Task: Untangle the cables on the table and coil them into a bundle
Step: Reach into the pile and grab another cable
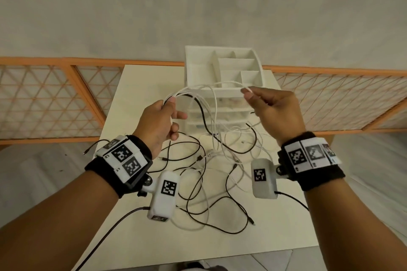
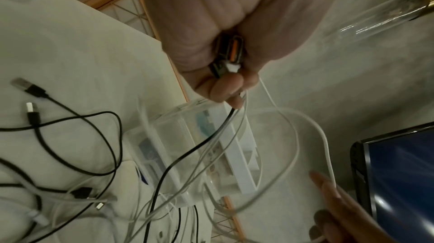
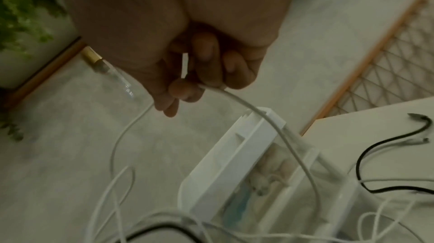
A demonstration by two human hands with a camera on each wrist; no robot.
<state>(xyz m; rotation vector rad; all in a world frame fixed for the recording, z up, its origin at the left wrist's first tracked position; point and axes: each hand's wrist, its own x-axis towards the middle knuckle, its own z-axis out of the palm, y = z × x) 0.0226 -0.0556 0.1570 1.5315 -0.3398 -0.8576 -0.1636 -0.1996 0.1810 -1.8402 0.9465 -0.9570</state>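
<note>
A tangle of black and white cables (image 1: pixel 207 174) lies on the white table (image 1: pixel 136 99). My left hand (image 1: pixel 163 116) is raised above it and grips a bunch of cable ends; the left wrist view shows black and white plugs (image 2: pixel 231 57) inside that fist, with a black cable (image 2: pixel 187 154) and white strands hanging down. My right hand (image 1: pixel 271 105) is held up at the same height and pinches one white cable (image 3: pixel 258 113) between thumb and fingertips. That cable arches across to the left hand (image 2: pixel 223 33). The right hand (image 3: pixel 187 80) holds nothing else.
A white drawer organiser (image 1: pixel 224 72) with open top compartments stands at the table's far side, right behind the lifted cables. Orange lattice fencing (image 1: pixel 50 99) runs behind the table. Loose plugs (image 2: pixel 30 87) lie on the table's left. A dark screen (image 2: pixel 399 172) shows in the left wrist view.
</note>
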